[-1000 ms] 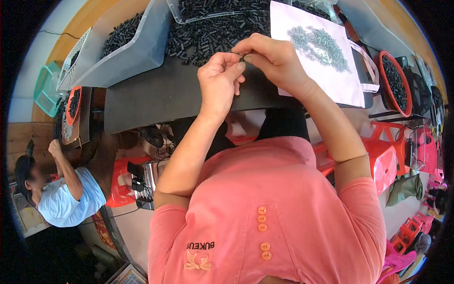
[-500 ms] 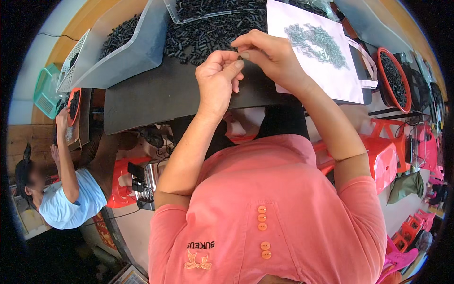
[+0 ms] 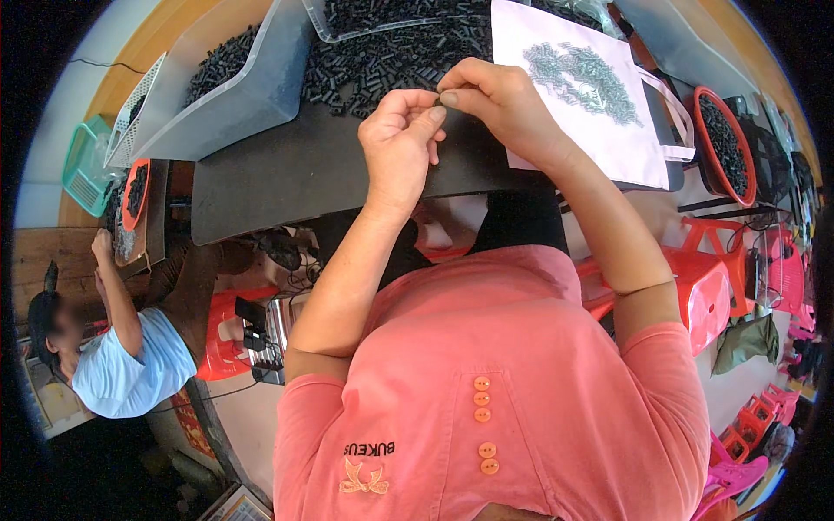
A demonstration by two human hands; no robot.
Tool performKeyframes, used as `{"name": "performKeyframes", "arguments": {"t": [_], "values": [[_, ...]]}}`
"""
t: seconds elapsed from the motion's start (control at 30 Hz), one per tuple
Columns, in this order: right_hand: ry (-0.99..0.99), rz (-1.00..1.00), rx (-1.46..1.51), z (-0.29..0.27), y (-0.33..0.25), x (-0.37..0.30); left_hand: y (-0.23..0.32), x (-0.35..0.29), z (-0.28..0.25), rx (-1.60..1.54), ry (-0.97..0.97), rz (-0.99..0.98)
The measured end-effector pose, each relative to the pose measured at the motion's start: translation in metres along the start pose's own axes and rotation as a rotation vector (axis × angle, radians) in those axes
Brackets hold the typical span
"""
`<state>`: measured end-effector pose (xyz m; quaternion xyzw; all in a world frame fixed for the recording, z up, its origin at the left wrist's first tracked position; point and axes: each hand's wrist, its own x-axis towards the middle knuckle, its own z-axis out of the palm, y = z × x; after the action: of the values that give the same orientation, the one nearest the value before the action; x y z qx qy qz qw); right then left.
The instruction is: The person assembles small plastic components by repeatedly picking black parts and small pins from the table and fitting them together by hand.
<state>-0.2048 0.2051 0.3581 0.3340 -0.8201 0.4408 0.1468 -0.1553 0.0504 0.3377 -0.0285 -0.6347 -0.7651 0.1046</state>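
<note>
While our fingertips meet, not much has changed.
Left hand (image 3: 400, 139) & right hand (image 3: 499, 104) still pinch sth tiny; co-worker's arm (image 3: 117, 300) dropped.

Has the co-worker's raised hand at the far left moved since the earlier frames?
Yes. The co-worker's hand now reaches up to the side table by the orange bowl, higher than a second ago.

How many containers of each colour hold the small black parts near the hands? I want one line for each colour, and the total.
Clear plastic bins: 2, one at the left and one at the top.
Red round bowls: 2, one at the right and one at the far left.
Total: 4 containers.
Loose black parts also lie on the dark table.
</note>
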Motion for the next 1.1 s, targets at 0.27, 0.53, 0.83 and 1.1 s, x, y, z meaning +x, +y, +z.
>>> {"name": "performKeyframes", "arguments": {"t": [0.27,0.53,0.83,1.1], "values": [[0.051,-0.133,-0.072,0.003,-0.001,-0.004,0.002,-0.002,0.001,0.043,0.009,-0.015],[0.095,-0.235,-0.18,0.009,-0.003,-0.01,0.002,-0.001,-0.001,0.031,0.016,-0.063],[0.106,-0.211,-0.102,0.012,-0.01,-0.014,0.001,0.003,-0.006,-0.149,-0.027,-0.098],[0.27,-0.357,-0.333,0.019,-0.012,-0.014,0.004,0.002,-0.003,-0.235,-0.068,-0.074]]}}
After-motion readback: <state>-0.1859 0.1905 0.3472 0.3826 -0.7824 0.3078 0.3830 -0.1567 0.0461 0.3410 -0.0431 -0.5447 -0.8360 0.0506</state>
